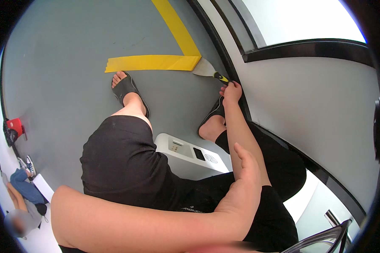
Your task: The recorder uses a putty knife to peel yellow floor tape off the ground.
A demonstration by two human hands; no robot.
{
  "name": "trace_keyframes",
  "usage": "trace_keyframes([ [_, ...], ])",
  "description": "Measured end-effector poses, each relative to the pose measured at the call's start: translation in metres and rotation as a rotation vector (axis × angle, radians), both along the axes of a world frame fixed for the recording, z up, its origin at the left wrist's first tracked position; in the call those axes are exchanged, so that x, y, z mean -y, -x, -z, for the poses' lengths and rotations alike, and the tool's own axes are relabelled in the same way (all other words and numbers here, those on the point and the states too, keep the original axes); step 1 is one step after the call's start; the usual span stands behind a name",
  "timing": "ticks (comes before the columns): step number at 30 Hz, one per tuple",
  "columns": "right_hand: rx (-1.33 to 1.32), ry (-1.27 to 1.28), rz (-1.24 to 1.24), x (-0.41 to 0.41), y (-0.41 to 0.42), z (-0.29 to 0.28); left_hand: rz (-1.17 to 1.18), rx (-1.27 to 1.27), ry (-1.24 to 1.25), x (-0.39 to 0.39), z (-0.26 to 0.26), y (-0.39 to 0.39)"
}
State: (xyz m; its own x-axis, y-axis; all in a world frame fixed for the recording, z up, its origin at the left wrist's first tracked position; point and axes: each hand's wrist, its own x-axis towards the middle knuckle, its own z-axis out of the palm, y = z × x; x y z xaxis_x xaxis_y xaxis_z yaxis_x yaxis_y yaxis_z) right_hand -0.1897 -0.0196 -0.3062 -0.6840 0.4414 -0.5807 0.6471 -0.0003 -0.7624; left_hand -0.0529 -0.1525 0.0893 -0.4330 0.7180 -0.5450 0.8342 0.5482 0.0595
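My right hand (pixel 232 91), low beside the wall base, grips the handle of a putty knife (pixel 205 67) with a wide metal blade and a black and yellow handle. The blade's edge meets the corner where two strips of yellow floor tape (pixel 152 62) join on the grey floor. One strip runs left with a ragged end; the other runs up and away. My left hand (pixel 248 164) lies across my right forearm, seen from its side; most of its fingers are hidden, and no object shows in it.
A wall with black skirting (pixel 223 50) curves along the right. A white device (pixel 190 155) with a dark panel stands between my legs. My sandalled feet flank the floor before me. At far left are a red container (pixel 15 126) and a seated person (pixel 27 193).
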Motion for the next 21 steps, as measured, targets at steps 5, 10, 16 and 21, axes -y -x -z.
trace_keyframes([
  [5, -0.052, 0.004, -0.109, 0.000, 0.004, -0.005, -0.022, 0.003, -0.010, 0.001, -0.002, -0.001],
  [10, -0.036, -0.097, -0.008, 0.002, 0.005, -0.011, -0.048, 0.035, -0.079, 0.002, 0.001, -0.002],
  [16, -0.026, 0.026, -0.057, -0.002, 0.011, -0.008, -0.038, 0.025, -0.068, 0.002, 0.003, -0.002],
  [21, 0.013, 0.065, -0.094, -0.003, 0.006, -0.010, -0.046, 0.024, -0.058, 0.000, 0.006, -0.005],
])
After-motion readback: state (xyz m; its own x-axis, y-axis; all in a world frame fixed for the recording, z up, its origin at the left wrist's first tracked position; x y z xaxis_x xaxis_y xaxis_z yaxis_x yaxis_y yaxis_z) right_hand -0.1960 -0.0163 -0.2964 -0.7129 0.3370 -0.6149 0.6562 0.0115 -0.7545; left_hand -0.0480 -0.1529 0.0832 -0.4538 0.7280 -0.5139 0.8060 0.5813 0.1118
